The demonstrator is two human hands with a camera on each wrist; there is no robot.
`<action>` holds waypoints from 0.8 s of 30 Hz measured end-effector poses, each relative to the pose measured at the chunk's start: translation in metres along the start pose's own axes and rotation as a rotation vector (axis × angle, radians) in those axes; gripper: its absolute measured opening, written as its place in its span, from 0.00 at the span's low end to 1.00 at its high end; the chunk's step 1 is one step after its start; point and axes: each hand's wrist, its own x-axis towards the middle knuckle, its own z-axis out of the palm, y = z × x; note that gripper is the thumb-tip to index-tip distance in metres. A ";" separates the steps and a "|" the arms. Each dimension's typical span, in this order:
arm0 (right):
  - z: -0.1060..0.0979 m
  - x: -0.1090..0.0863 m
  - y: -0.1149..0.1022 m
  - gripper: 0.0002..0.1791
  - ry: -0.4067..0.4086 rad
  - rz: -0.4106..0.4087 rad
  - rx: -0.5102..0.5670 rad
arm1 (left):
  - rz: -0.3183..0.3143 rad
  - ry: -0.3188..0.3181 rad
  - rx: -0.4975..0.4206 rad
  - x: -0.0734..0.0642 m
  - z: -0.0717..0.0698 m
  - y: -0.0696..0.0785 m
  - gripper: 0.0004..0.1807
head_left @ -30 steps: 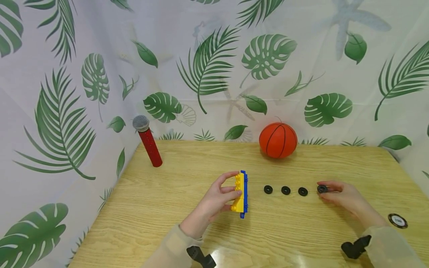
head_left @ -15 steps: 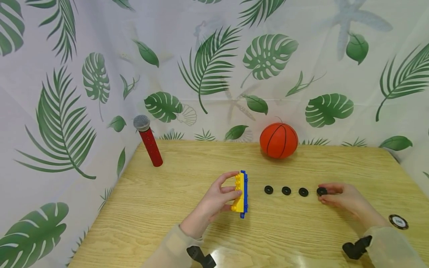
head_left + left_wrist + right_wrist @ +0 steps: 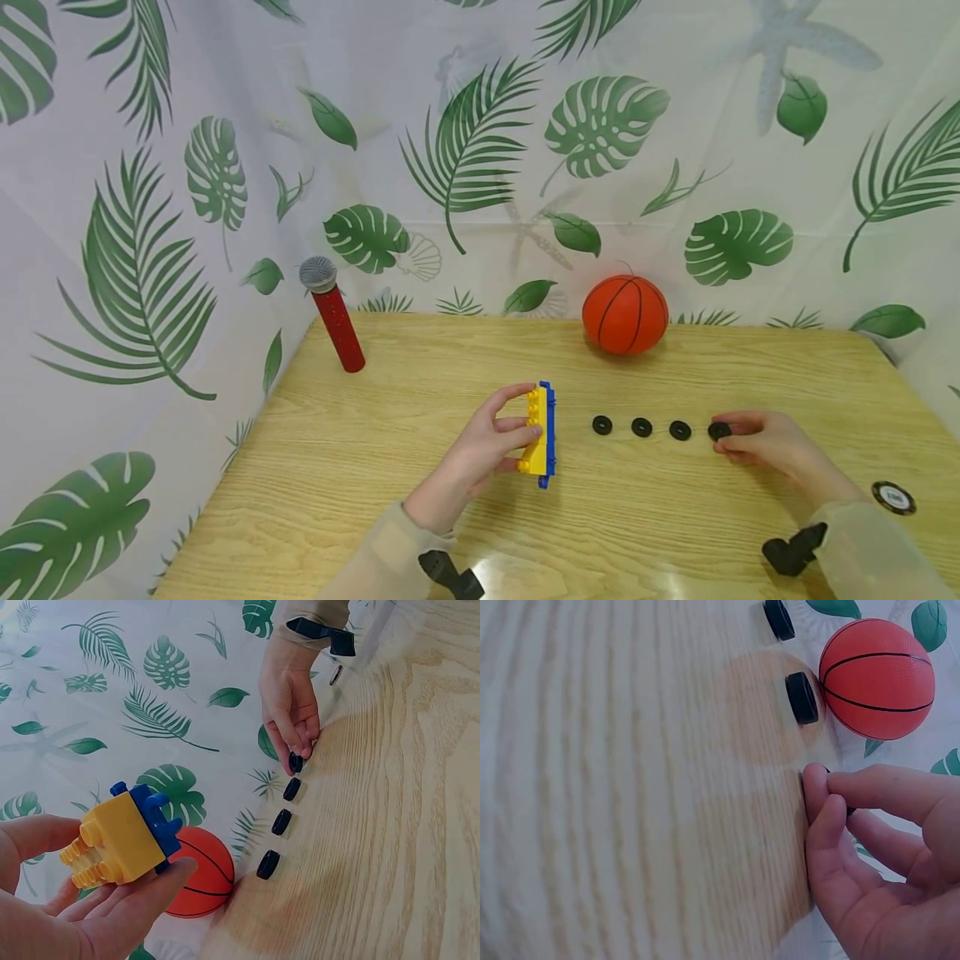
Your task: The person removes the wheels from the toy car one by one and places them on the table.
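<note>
My left hand holds a yellow and blue toy-brick vehicle base on its side, studs turned to the palm. In the left wrist view the yellow brick block sits between thumb and fingers, with blue clips on its far face. My right hand pinches a small black toy wheel close over the table, at the right end of a row. Three more black wheels, the left one, the middle one and the right one, lie flat between the hands. Fingers mostly hide the pinched wheel in the right wrist view.
A small orange basketball sits at the table's back edge. A red microphone stands at the back left. Right of my right hand lies a black and white poker chip. A leaf-print cloth hangs behind the wooden table.
My right hand has lowered the pinched wheel slightly toward the table, bringing it flatter and level with the row. The left hand and its brick vehicle base stay in place.
</note>
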 end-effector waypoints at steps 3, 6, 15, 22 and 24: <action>0.001 0.001 0.000 0.31 0.015 0.003 -0.014 | 0.001 -0.003 -0.002 0.000 0.000 0.000 0.30; 0.001 0.001 0.000 0.32 0.021 0.009 -0.012 | 0.000 -0.004 -0.003 0.000 0.000 0.000 0.30; 0.001 -0.002 0.000 0.33 0.006 -0.013 -0.002 | -0.001 0.004 -0.001 0.000 0.001 0.001 0.30; 0.001 0.000 0.002 0.33 0.032 -0.004 -0.014 | 0.000 0.006 -0.001 -0.001 0.001 0.002 0.30; 0.000 0.000 0.004 0.33 0.025 -0.015 -0.004 | 0.001 0.006 -0.002 -0.002 0.001 0.002 0.30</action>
